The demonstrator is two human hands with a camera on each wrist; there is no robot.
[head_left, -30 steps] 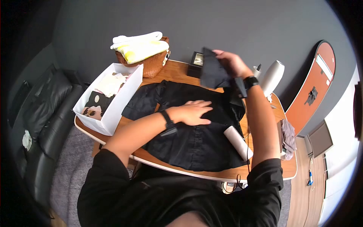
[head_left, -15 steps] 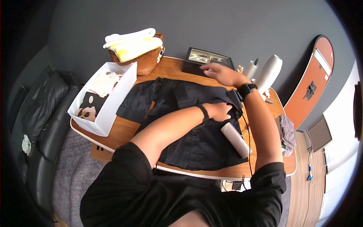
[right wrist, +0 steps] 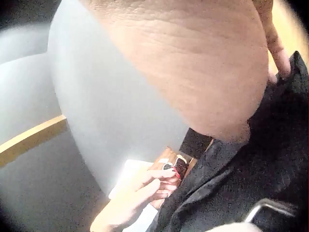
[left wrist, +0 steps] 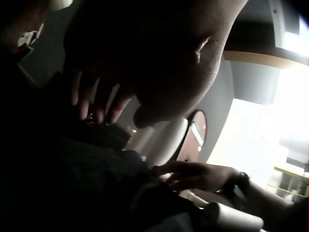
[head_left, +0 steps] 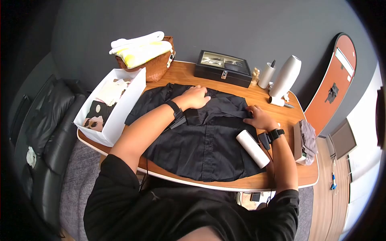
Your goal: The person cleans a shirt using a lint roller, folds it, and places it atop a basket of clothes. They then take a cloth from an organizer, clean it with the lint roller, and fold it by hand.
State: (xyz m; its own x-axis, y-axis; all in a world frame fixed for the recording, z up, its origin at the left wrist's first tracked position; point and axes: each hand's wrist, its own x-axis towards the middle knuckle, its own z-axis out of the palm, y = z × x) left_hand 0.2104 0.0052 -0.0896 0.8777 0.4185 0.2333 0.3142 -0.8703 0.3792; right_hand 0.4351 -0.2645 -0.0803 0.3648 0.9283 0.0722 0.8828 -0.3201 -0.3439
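Observation:
A black button-front shirt (head_left: 205,148) lies spread over the table, its sleeve part folded across the upper area. My left hand (head_left: 195,97) rests on the cloth near its upper middle edge, fingers loosely extended; the left wrist view shows these fingers (left wrist: 99,104) pointing down at dark fabric. At the shirt's right edge, my right hand (head_left: 261,119) pinches the cloth between thumb and fingers. In the right wrist view its fingertips are partly hidden behind the palm, beside the black fabric (right wrist: 217,188).
A white roll (head_left: 252,148) lies on the shirt's lower right. Left stands a white box (head_left: 124,106) of clothes; behind are a brown bag (head_left: 159,68) with towels, a black glasses case (head_left: 223,76) and a white vase (head_left: 285,76). A box with grey cloth (head_left: 307,140) sits right.
My left hand has moved from the shirt's right side to its upper middle. My right hand, earlier raised with black cloth and then empty over the glasses case, has come down to the right edge.

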